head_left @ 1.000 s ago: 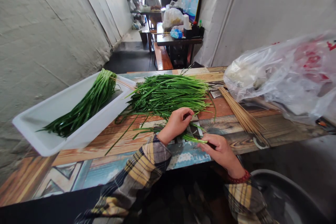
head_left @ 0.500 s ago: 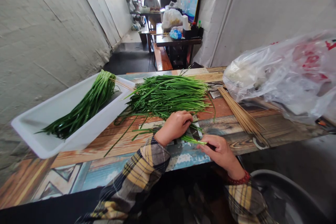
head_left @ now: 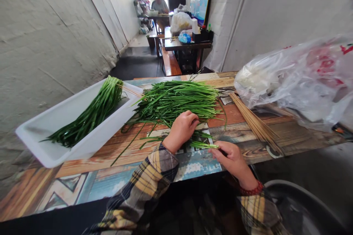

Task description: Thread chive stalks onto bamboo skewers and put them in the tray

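My right hand (head_left: pixel 231 157) pinches the pale stem ends of a small bunch of garlic chives (head_left: pixel 202 144) near the table's front edge. Their leaves run left, partly under my left hand (head_left: pixel 182 129). That hand has its fingers curled together at the near edge of a large pile of garlic chives (head_left: pixel 179 99); what they hold, if anything, is hidden. Left of the pile, a white plastic tray (head_left: pixel 91 130) holds more garlic chives (head_left: pixel 91 117), with thin wooden sticks poking out at their pale end.
A bundle of bamboo skewers (head_left: pixel 252 121) lies right of the pile, beside a bulky clear plastic bag (head_left: pixel 298 80). Below the table's right front edge stands a grey tub (head_left: pixel 303 198). Farther back are another table (head_left: pixel 179 44), a bench (head_left: pixel 171 62) and a seated person (head_left: pixel 160 5).
My left hand has risen slightly toward the pile. The right hand stays nearly in place, still pinching the stem ends. The whole view has shifted a little.
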Demonstrator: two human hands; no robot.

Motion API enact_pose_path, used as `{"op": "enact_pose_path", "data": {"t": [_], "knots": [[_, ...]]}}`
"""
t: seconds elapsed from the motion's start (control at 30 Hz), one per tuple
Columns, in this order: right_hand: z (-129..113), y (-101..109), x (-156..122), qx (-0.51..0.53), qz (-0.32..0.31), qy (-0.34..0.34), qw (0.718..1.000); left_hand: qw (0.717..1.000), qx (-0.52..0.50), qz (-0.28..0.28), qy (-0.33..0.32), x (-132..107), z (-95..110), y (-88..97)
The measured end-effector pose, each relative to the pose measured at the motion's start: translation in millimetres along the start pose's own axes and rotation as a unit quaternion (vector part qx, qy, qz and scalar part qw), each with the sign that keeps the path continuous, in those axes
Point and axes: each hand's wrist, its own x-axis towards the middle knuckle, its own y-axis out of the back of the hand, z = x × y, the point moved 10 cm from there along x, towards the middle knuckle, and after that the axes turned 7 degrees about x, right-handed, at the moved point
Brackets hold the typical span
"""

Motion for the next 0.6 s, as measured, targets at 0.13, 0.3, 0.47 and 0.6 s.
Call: {"op": "enact_pose_path", "data": {"t": [0.13, 0.3, 0.47, 0.6], "knots": [[12.2, 3.8, -1.9, 0.022, 0.037, -0.044, 0.998, 0.997, 0.060, 0.054, -0.001, 9.2, -4.9, 7.4], [20.6, 3.3, -2.0, 0.027, 0.051, -0.064, 0.996, 0.988, 0.147, 0.037, 0.003, 15.7, -8.4, -2.9], [17.2, 6.6, -1.4, 0.018, 0.079, -0.046, 0.996, 0.984, 0.175, 0.036, 0.016, 18.8, -9.1, -1.6], [14.3, 9.7, -1.3, -0.004, 0.108, -0.039, 0.993, 0.992, 0.104, 0.075, 0.005, 11.7, 0.0, 15.6]]}}
